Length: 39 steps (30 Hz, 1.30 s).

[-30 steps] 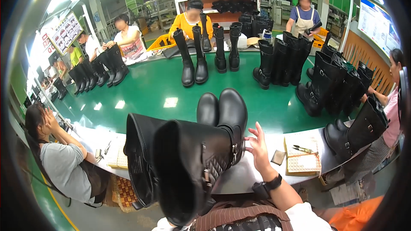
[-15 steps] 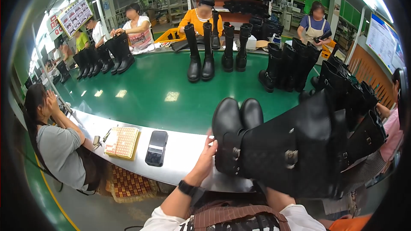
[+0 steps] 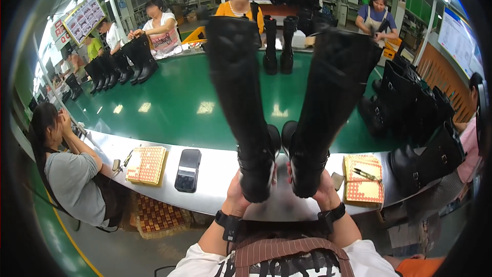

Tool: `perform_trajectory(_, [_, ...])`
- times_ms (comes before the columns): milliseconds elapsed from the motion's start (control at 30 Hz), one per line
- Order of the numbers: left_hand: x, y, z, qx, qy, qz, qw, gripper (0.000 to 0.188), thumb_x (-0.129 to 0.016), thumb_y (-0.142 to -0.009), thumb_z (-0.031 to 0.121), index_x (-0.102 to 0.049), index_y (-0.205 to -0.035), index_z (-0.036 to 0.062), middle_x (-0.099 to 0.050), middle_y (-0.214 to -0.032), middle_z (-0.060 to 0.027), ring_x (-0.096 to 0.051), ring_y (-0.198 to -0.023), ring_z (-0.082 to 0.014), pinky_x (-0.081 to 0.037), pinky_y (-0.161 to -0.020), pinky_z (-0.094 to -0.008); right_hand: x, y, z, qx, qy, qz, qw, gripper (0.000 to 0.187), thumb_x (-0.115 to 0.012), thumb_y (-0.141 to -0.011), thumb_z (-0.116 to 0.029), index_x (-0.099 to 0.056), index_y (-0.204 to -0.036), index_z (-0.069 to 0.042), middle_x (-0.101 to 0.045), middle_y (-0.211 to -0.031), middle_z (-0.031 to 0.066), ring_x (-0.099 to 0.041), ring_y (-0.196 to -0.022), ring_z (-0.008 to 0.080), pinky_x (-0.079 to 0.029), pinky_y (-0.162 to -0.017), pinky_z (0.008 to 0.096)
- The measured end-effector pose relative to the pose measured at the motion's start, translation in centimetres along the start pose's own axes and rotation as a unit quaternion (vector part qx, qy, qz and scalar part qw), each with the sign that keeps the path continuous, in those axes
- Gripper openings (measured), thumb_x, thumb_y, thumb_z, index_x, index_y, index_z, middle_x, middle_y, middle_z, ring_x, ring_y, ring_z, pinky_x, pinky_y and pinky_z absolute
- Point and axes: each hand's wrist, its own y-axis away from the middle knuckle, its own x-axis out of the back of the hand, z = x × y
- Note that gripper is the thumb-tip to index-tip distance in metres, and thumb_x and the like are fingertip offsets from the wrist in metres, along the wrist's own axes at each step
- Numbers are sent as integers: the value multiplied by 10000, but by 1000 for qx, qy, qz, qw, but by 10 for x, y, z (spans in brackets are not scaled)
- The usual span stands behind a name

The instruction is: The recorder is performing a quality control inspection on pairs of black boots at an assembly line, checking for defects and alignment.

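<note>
I hold a pair of tall black boots upright in front of me, soles toward me, shafts reaching up and away over the green conveyor table [image 3: 179,102]. My left hand [image 3: 237,195] grips the heel of the left boot [image 3: 241,102]. My right hand [image 3: 325,192] grips the heel of the right boot [image 3: 328,107]. Both wrists wear dark bands. The two boots stand side by side, slightly spread at the top.
A metal ledge [image 3: 215,184] before me carries a black phone [image 3: 188,169] and two patterned boxes [image 3: 147,164], [image 3: 363,184]. Several black boots stand at the right [image 3: 420,113] and far side [image 3: 279,46]. A seated person [image 3: 66,169] is at left; others work around the table.
The boots lay sideways to the right half a second ago; now both stand upright with shafts pointing away, one in each hand. My view has shifted slightly right.
</note>
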Motion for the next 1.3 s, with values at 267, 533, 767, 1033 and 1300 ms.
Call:
perform_trajectory(267, [-1, 10, 1, -38, 61, 40, 997, 544, -415, -980, 361, -456, -1310, -69, -518, -1214, -249, -557, -996, -296, -465, -891, -410, 1, 15, 5, 48, -24, 1, 999, 504, -408, -987, -367, -512, -1267, 39, -559, -1210, 255, -594, -1033, 344, -512, -874, 484])
perform_trajectory(533, [11, 13, 9, -123, -1, 61, 991, 561, -422, -1001, 420, -376, -1417, 47, -430, -1417, -194, -468, -1278, -332, -376, -1085, -501, 0, 23, 9, 119, 84, -4, 989, 574, -452, -974, -475, -409, -1412, -108, -488, -1404, 105, -486, -1283, 272, -398, -1082, 433])
perform_trajectory(767, [17, 16, -4, -159, -115, 111, 974, 570, -524, -950, 433, -395, -1409, 121, -478, -1414, -88, -465, -1299, -262, -377, -1100, -453, -8, 25, 16, 171, 166, 91, 967, 583, -489, -967, -459, -380, -1422, -111, -475, -1420, 86, -473, -1293, 256, -365, -1100, 434])
perform_trajectory(1033, [8, 16, -6, -165, -143, 153, 964, 610, -515, -956, 448, -347, -1426, 98, -456, -1429, -93, -458, -1301, -258, -366, -1099, -427, -13, 23, 16, 194, 195, 116, 954, 556, -505, -968, -449, -402, -1393, -106, -508, -1376, 89, -512, -1247, 249, -407, -1061, 426])
perform_trajectory(1300, [17, 16, -7, -177, -175, 123, 961, 592, -509, -974, 413, -317, -1443, 108, -448, -1432, -103, -461, -1298, -276, -377, -1087, -447, 2, 21, 15, 198, 222, 109, 949, 514, -474, -990, -419, -414, -1390, -101, -507, -1381, 89, -499, -1258, 255, -394, -1067, 436])
